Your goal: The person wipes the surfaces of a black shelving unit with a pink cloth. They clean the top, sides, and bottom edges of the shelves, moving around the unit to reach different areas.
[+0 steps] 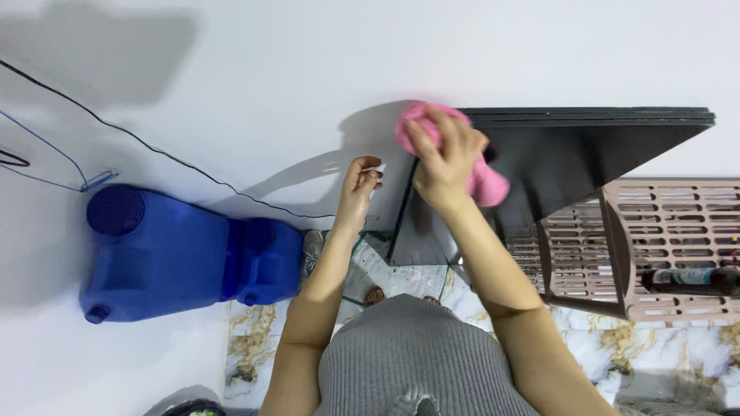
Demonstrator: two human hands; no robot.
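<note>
My right hand point(445, 158) grips a pink cloth point(487, 183) and presses it against the left end of a dark flat panel point(586, 150) that leans against the white wall. Part of the cloth bulges above my fingers, the rest hangs below my palm. My left hand point(359, 187) hovers just left of the panel's edge, fingers curled and apart, holding nothing that I can see. Its fingertips are close to the panel's side but I cannot tell whether they touch it.
Two blue plastic jerrycans point(166, 258) stand against the wall at the left, with a thin black cable point(154, 146) running above them. A brown slatted plastic rack point(663, 246) stands at the right with a dark bottle point(690, 279) on it. The marble-patterned floor point(254, 347) is below.
</note>
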